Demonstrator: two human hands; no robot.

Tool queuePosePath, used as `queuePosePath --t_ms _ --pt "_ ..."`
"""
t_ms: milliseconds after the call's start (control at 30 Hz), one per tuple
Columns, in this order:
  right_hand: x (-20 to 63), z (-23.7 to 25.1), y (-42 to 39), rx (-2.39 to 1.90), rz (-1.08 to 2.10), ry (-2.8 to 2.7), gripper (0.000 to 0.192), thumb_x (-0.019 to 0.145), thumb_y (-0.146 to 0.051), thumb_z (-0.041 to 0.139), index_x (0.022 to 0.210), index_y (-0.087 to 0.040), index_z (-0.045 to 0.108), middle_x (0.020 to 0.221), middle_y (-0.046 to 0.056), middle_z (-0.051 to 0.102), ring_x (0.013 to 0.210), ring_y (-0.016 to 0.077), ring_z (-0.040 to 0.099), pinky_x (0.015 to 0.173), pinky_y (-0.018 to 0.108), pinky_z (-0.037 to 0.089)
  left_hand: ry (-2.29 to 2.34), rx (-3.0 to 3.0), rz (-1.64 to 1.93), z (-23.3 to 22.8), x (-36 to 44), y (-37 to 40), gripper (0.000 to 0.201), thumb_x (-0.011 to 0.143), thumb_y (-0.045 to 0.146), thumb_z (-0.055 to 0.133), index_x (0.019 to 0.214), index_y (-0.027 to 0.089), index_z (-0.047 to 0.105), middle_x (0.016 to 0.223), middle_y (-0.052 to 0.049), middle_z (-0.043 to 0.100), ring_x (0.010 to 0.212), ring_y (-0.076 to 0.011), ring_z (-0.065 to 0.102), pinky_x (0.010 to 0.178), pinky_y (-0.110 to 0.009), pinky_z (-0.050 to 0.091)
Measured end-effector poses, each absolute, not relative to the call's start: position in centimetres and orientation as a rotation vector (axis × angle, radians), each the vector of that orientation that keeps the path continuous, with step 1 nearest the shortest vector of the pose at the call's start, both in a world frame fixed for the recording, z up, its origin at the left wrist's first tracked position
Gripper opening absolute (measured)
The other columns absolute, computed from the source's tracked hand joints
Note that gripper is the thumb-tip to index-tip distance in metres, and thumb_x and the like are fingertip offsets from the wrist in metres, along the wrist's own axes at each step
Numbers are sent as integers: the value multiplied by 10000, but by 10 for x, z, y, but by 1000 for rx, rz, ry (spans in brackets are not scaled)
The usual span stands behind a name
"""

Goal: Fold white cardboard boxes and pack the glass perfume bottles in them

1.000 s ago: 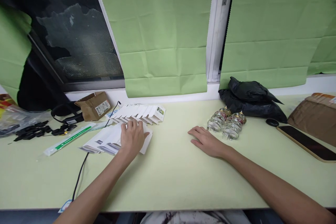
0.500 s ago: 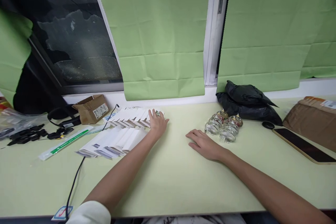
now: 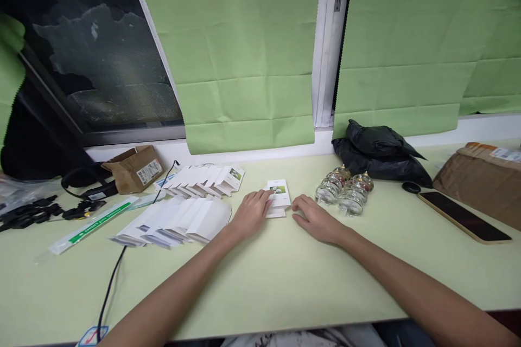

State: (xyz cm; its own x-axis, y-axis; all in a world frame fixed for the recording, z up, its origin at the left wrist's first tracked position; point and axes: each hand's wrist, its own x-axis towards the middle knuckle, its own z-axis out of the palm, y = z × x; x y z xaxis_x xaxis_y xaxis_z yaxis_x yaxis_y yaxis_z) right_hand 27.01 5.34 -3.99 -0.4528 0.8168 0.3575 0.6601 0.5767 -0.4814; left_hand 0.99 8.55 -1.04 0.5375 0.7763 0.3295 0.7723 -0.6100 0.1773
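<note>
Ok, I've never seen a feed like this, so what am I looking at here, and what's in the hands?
There is no machine: a camera worn on a person's head looks down at their two bare arms over a pale green table. The left hand rests its fingers on a small white folded box; the right hand lies flat beside it, holding nothing. To the left are two fanned rows of flat white boxes. To the right stand small glass jars, a black bag and a phone.
</note>
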Motion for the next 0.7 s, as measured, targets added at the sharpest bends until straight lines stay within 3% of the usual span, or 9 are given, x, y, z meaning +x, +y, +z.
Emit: queuePosePath --t_ms 100,200,300,500,700 --pt "269 -40 52 -1215 398 -2180 166 1038 -274 498 1191 -236 550 1208 96 611 1139 264 583 1002 454 496 1351 2641 600 -16 -4 87 528 1048 152 329 1543 282 460 1528 -105 514 1327 -264 575 1066 -422 506" --pt "269 -39 51 -1223 408 -2185 260 1033 -279 508 1292 -253 515 1276 101 611 1207 274 567 1039 471 483 1274 2610 572 -21 -12 89 622 999 92 368 1570 325 455 1687 -58 348 1491 -266 445 1173 -436 446" --pt "269 -39 51 -1227 424 -2187 327 1033 -293 506 1359 -269 492 1334 104 604 1264 280 560 1068 480 481 1204 2584 576 -21 -12 88 594 1014 129 386 1573 314 461 1702 -27 348 1550 -241 373 1251 -439 369" --pt "270 -42 52 -1176 453 -2184 416 1055 -328 472 1470 -304 443 1438 100 569 1347 277 540 1142 501 453 1101 2568 615 -13 -7 77 612 984 100 388 1544 323 496 1705 11 339 1546 -206 384 1236 -375 410" --pt "268 -45 52 -1143 535 -2099 574 1076 -380 446 1611 -316 249 1555 105 496 1410 262 505 1166 496 459 1036 2515 614 -16 -6 76 694 967 115 453 1617 345 369 1737 21 255 1592 -202 291 1284 -393 347"
